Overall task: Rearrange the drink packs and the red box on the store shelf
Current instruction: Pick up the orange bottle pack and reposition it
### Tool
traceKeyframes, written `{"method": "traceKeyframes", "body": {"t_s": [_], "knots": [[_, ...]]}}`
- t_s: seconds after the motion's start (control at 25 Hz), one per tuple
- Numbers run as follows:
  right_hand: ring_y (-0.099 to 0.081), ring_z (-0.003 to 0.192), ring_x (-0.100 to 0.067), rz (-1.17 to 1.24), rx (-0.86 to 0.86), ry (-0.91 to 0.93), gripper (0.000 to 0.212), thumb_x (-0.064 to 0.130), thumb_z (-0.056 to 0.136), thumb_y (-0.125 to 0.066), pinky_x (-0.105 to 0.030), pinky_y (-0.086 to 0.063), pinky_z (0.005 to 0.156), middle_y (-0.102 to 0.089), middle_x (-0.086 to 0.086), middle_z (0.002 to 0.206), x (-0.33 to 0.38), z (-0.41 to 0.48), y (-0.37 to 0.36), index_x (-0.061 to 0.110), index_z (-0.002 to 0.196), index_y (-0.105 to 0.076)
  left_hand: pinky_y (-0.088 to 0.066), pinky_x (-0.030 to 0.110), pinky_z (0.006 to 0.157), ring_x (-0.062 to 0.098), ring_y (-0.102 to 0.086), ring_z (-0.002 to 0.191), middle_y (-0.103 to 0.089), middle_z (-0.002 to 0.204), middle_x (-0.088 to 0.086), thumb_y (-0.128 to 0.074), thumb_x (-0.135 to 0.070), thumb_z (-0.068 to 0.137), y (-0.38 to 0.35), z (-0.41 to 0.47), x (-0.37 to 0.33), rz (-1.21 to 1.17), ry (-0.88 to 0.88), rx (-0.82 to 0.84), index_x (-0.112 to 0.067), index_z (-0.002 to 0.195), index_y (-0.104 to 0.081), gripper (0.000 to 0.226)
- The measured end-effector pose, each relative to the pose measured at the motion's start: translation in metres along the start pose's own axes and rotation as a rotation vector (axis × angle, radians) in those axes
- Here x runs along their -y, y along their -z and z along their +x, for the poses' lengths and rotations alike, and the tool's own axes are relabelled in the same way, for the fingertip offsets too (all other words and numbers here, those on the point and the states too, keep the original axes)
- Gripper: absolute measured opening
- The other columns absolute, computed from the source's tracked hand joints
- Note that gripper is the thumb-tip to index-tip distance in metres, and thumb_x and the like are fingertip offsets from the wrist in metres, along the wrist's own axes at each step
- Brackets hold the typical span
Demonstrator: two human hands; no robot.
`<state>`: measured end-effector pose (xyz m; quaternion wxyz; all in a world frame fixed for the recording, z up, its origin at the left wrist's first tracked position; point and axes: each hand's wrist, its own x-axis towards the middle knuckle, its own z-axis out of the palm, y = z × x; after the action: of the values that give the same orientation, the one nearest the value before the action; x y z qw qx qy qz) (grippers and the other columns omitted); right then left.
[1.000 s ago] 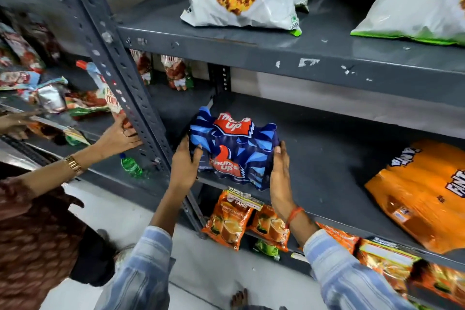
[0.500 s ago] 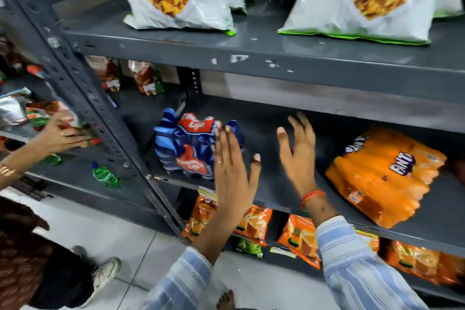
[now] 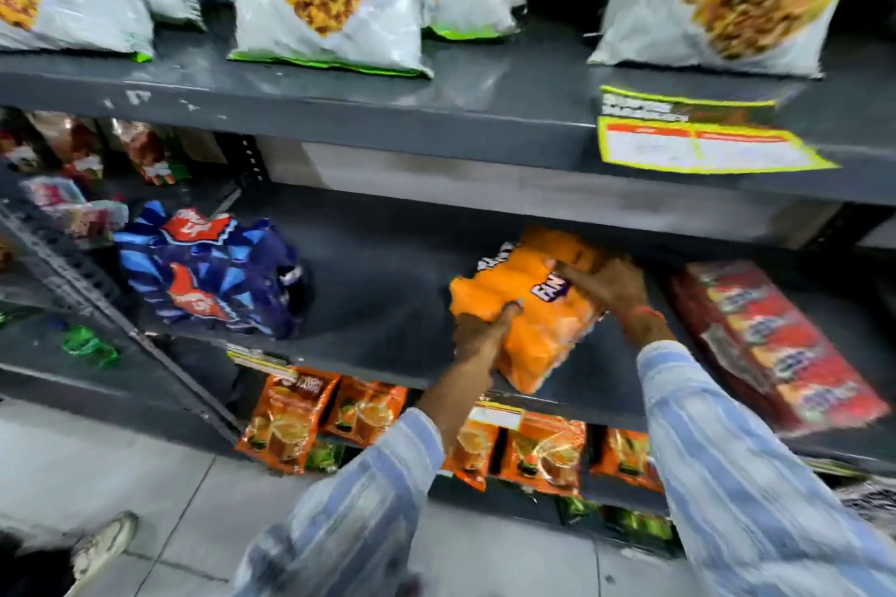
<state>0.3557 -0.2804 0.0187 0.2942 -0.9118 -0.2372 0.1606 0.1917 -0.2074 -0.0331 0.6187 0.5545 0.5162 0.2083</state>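
Both hands off blue pack (image 3: 208,274), now left hand (image 3: 477,334) & right hand (image 3: 606,284) gripping orange pack (image 3: 528,305).

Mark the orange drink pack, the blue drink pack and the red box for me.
orange drink pack (image 3: 528,335): head view, bare orange wrap between the two hands.
blue drink pack (image 3: 208,276): head view, middle of its patterned front.
red box (image 3: 776,344): head view, centre of its printed top face.
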Motion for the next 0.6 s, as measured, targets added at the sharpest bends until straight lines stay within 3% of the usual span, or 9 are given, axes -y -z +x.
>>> {"method": "traceKeyframes", "body": {"t_s": [0.04, 0.08, 0.16, 0.28, 0.32, 0.4, 0.48, 0.52, 0.6], "knots": [[-0.045, 0.125, -0.048, 0.141, 0.019, -0.104, 0.048, 0.014, 0.091, -0.056, -0.052, -0.026, 0.112, -0.046, -0.048, 0.126, -0.011, -0.002, -0.001, -0.024, 0.119, -0.050, -0.048, 0.047, 0.098, 0.034, -0.058, 0.117, -0.060, 0.127, 0.019, -0.074, -0.059, 0.055, 0.002, -0.002, -0.002, -0.023, -0.037, -0.006, -0.009, 0.124, -0.054, 0.087], [-0.050, 0.123, -0.043, 0.246, 0.039, -0.133, 0.054, 0.024, 0.087, -0.063, -0.050, -0.033, 0.110, -0.053, -0.040, 0.127, -0.020, -0.008, -0.007, -0.016, 0.122, -0.054, -0.048, 0.048, 0.098, 0.034, -0.058, 0.116, -0.062, 0.126, 0.018, -0.075, -0.056, 0.056, 0.005, 0.003, 0.000, 0.003, -0.083, -0.014, -0.012, 0.124, -0.055, 0.083], [-0.059, 0.113, -0.032, 0.402, -0.142, -0.035, 0.084, 0.058, 0.059, -0.080, -0.042, -0.048, 0.100, -0.061, -0.020, 0.122, -0.027, -0.018, -0.018, 0.005, 0.120, -0.057, -0.045, 0.051, 0.100, 0.034, -0.055, 0.119, -0.057, 0.131, 0.016, -0.070, -0.067, 0.047, 0.020, 0.008, -0.004, 0.193, -0.241, -0.029, -0.020, 0.133, -0.044, 0.101], [-0.053, 0.110, -0.020, 0.632, -0.136, 0.029, 0.080, 0.033, 0.063, -0.086, -0.011, -0.046, 0.084, -0.048, -0.008, 0.125, -0.037, -0.037, -0.044, 0.006, 0.125, -0.044, -0.040, 0.047, 0.104, 0.030, -0.040, 0.131, -0.035, 0.148, 0.015, -0.069, -0.059, 0.056, 0.045, 0.010, -0.011, 0.419, -0.523, 0.063, -0.019, 0.145, -0.019, 0.110], [-0.051, 0.111, -0.020, 0.685, -0.102, 0.044, 0.078, 0.026, 0.067, -0.085, -0.009, -0.044, 0.083, -0.044, -0.008, 0.127, -0.040, -0.050, -0.050, 0.007, 0.128, -0.039, -0.040, 0.046, 0.104, 0.028, -0.036, 0.135, -0.027, 0.153, 0.013, -0.070, -0.054, 0.061, 0.052, 0.010, -0.009, 0.424, -0.584, 0.097, -0.019, 0.146, -0.012, 0.109], [-0.051, 0.117, -0.023, 0.685, -0.086, 0.097, 0.083, 0.032, 0.068, -0.084, -0.024, -0.047, 0.092, -0.044, -0.010, 0.133, -0.042, -0.067, -0.060, 0.009, 0.131, -0.037, -0.039, 0.047, 0.108, 0.027, -0.031, 0.139, -0.019, 0.157, 0.011, -0.072, -0.040, 0.073, 0.062, 0.006, -0.002, 0.404, -0.639, 0.107, -0.021, 0.147, -0.003, 0.103], [-0.051, 0.123, -0.027, 0.668, -0.090, 0.080, 0.084, 0.062, 0.070, -0.070, -0.045, -0.046, 0.102, -0.049, -0.010, 0.135, -0.039, -0.071, -0.065, 0.015, 0.132, -0.039, -0.037, 0.053, 0.110, 0.030, -0.023, 0.143, -0.011, 0.159, 0.012, -0.063, -0.028, 0.085, 0.056, -0.004, 0.011, 0.409, -0.625, -0.015, -0.021, 0.147, 0.005, 0.093], [-0.048, 0.128, -0.029, 0.668, -0.109, 0.074, 0.083, 0.073, 0.073, -0.056, -0.050, -0.041, 0.108, -0.051, -0.010, 0.137, -0.040, -0.070, -0.065, 0.017, 0.133, -0.041, -0.031, 0.054, 0.114, 0.032, -0.013, 0.146, -0.002, 0.160, 0.014, -0.057, -0.027, 0.089, 0.044, -0.015, 0.017, 0.453, -0.619, -0.126, -0.019, 0.147, 0.008, 0.088], [-0.041, 0.134, -0.028, 0.729, -0.125, 0.079, 0.072, 0.063, 0.089, -0.039, -0.045, -0.031, 0.114, -0.046, -0.012, 0.144, -0.032, -0.063, -0.054, 0.011, 0.138, -0.041, -0.012, 0.050, 0.120, 0.029, 0.008, 0.146, 0.016, 0.157, 0.013, -0.048, -0.042, 0.091, 0.010, -0.040, 0.028, 0.520, -0.630, -0.198, -0.011, 0.145, 0.012, 0.087]]}}
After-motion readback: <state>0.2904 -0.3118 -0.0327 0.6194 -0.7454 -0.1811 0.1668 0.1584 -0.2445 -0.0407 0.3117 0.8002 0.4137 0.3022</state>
